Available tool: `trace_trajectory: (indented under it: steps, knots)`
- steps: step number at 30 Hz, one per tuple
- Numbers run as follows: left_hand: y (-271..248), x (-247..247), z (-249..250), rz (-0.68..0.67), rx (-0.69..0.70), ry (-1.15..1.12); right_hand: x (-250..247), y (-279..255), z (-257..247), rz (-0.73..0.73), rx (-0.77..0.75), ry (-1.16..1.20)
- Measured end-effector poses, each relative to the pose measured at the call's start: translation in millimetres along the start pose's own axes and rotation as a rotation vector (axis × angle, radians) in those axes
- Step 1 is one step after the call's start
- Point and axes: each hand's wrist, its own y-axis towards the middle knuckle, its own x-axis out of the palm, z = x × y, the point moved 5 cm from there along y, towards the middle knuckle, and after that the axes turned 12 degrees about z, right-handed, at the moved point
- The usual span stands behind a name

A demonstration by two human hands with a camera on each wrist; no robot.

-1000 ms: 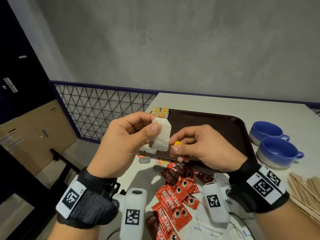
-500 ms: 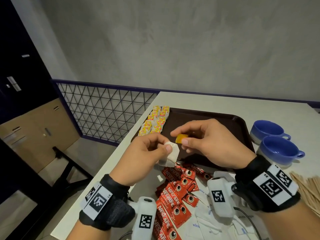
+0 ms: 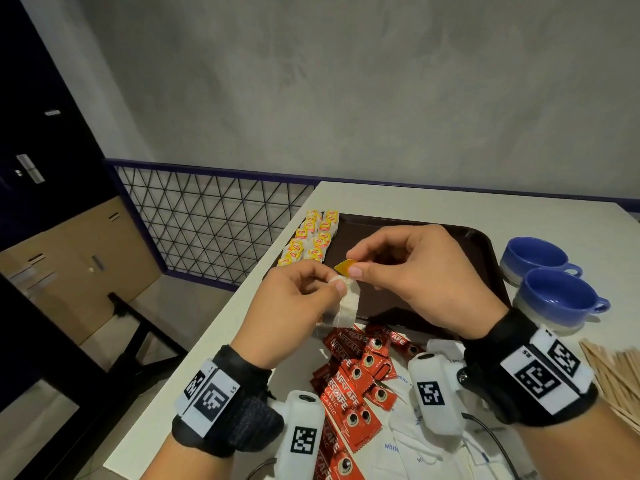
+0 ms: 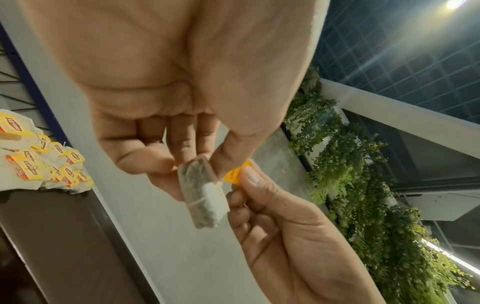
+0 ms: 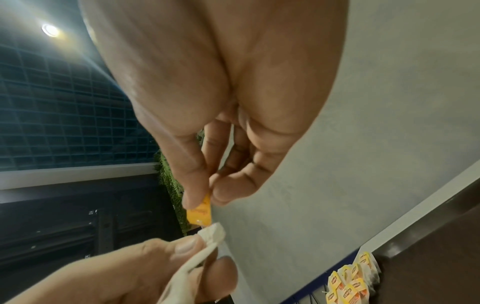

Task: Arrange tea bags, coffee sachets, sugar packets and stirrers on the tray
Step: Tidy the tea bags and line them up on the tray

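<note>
My left hand [image 3: 311, 289] pinches the top of a white tea bag [image 3: 348, 304] that hangs above the near edge of the dark brown tray [image 3: 450, 237]. My right hand [image 3: 356, 268] pinches the bag's yellow tag [image 3: 346, 266] right beside it. The left wrist view shows the tea bag [image 4: 203, 193] held by thumb and fingertips, with the tag [image 4: 235, 174] under the right thumb. Two rows of tea bags with yellow tags [image 3: 311, 239] lie along the tray's left side. Red coffee sachets [image 3: 356, 375], white sugar packets [image 3: 408, 445] and wooden stirrers [image 3: 616, 379] lie on the table near me.
Two blue cups [image 3: 554, 285] stand right of the tray. The white table [image 3: 450, 202] ends at its left edge close to the tea bags, with a wire mesh railing [image 3: 207, 220] and a drop beyond. A grey wall stands behind.
Both hands have come down and toward me with the tea bag. The right hand has brought the yellow tag close above the bag. The rows of tea bags on the tray are now uncovered.
</note>
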Motion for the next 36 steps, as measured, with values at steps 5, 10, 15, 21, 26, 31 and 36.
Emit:
trace_trajectory:
  steps: [5, 10, 15, 21, 26, 31, 36]
  knots:
    - [1.2, -3.7, 7.5, 0.064, 0.021, -0.026, 4.8, -3.5, -8.1, -0.041, -0.091, -0.077]
    - [2.7, -2.7, 9.8, 0.065, 0.008, -0.126, 8.3, -5.9, -9.0, 0.035, -0.186, -0.216]
    - [3.3, -2.9, 7.5, 0.081, -0.033, -0.218, 10.8, -7.5, -11.0, 0.041, -0.215, -0.289]
    - [1.1, -4.5, 12.3, 0.033, -0.038, -0.271, 9.8, -7.6, -9.5, -0.021, -0.132, -0.237]
    - [0.0, -6.8, 13.5, 0.005, -0.001, -0.204, 0.6, -3.5, -8.1, 0.089, -0.06, -0.054]
    - [-4.0, -1.2, 15.5, -0.043, 0.003, -0.146, 8.8, -3.7, -3.4, 0.037, -0.02, -0.043]
    - [-3.3, -0.2, 15.8, -0.02, 0.006, -0.143, 8.6, -3.1, 4.1, 0.011, 0.052, -0.045]
